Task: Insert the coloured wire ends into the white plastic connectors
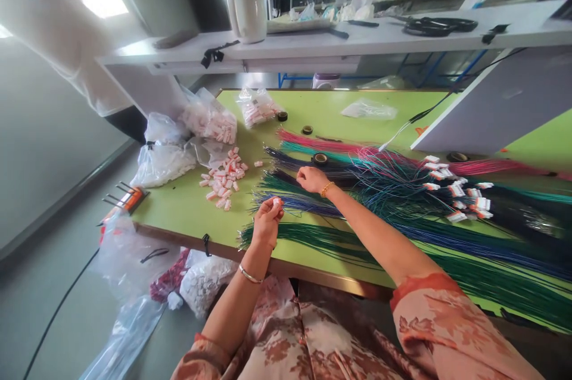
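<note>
My left hand [267,220] is raised just above the table's near edge and pinches a small white plastic connector [277,202] at its fingertips. My right hand [311,178] reaches further in and rests on the ends of the dark green and black wire bundles [286,180], fingers curled around some wire ends. Bundles of coloured wires [402,231] in pink, teal, blue and green lie fanned across the green table [179,201]. A loose pile of white and red connectors [223,180] lies left of my hands.
Plastic bags of connectors [210,121] sit at the table's left end, and more bags [203,282] lie on the floor. Wires fitted with connectors [460,195] lie to the right. Tape rolls [320,159] rest among the wires. A white shelf [357,37] hangs overhead. A person in white [67,40] stands at left.
</note>
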Demonstrator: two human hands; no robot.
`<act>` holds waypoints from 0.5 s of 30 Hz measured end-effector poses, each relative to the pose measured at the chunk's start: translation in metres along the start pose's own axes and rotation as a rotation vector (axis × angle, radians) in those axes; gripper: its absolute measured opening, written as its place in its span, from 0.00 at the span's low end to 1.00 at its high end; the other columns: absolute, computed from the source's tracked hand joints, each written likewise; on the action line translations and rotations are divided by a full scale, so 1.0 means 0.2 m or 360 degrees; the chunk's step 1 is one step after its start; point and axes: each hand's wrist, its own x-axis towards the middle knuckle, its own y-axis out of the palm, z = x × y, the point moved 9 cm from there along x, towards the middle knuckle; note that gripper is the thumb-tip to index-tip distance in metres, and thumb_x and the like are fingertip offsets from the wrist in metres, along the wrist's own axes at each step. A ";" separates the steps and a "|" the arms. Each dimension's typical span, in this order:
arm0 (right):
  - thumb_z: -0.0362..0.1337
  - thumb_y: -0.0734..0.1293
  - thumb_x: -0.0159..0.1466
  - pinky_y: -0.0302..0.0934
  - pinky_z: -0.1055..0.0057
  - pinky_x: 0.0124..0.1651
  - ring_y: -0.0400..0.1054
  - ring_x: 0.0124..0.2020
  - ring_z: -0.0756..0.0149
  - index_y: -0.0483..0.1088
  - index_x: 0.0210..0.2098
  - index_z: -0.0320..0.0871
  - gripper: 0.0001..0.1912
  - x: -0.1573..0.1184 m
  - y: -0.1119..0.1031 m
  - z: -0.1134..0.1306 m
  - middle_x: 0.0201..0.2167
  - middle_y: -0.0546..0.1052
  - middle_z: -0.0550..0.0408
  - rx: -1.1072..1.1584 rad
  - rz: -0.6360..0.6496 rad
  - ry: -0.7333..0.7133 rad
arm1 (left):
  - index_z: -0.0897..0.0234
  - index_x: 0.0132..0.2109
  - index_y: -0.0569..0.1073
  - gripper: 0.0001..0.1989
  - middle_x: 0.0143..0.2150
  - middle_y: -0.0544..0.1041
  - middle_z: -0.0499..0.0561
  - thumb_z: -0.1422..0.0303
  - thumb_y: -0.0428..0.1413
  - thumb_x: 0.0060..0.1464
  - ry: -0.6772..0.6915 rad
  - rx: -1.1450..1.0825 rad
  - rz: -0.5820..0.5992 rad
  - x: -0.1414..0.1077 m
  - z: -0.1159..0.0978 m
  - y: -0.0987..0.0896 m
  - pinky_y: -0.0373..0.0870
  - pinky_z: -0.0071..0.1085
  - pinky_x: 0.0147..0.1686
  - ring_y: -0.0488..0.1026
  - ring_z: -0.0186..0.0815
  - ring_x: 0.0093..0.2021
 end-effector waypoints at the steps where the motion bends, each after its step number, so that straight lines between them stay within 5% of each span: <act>1: 0.33 0.62 0.63 0.54 0.72 0.35 0.70 0.37 0.65 0.72 0.35 0.42 0.07 -0.01 -0.01 0.01 0.39 0.79 0.50 -0.0026 -0.0017 -0.0027 | 0.66 0.35 0.76 0.17 0.34 0.76 0.48 0.68 0.71 0.37 0.0002 0.0002 -0.0006 0.00 0.00 0.00 0.64 0.24 0.33 0.68 0.24 0.30; 5: 0.30 0.60 0.64 0.53 0.72 0.35 0.70 0.36 0.63 0.70 0.41 0.40 0.09 -0.03 -0.07 0.02 0.40 0.79 0.46 -0.0086 -0.0087 -0.0126 | 0.66 0.35 0.77 0.18 0.33 0.76 0.48 0.67 0.71 0.36 0.0009 0.0004 -0.0025 0.00 0.00 -0.01 0.64 0.23 0.32 0.68 0.24 0.30; 9: 0.30 0.61 0.63 0.53 0.73 0.34 0.67 0.31 0.66 0.70 0.37 0.40 0.07 -0.02 -0.11 0.04 0.32 0.78 0.50 0.0117 -0.0118 -0.0168 | 0.66 0.35 0.77 0.18 0.33 0.75 0.48 0.66 0.72 0.35 0.0001 0.0018 -0.0033 0.00 0.00 0.00 0.64 0.24 0.32 0.68 0.24 0.29; 15: 0.30 0.64 0.57 0.54 0.75 0.33 0.64 0.26 0.71 0.70 0.30 0.40 0.03 0.03 -0.14 0.23 0.26 0.75 0.56 0.0601 -0.0168 -0.0373 | 0.67 0.35 0.76 0.19 0.33 0.75 0.48 0.67 0.72 0.34 0.0006 -0.0002 -0.0059 -0.01 0.00 0.00 0.63 0.24 0.32 0.67 0.24 0.30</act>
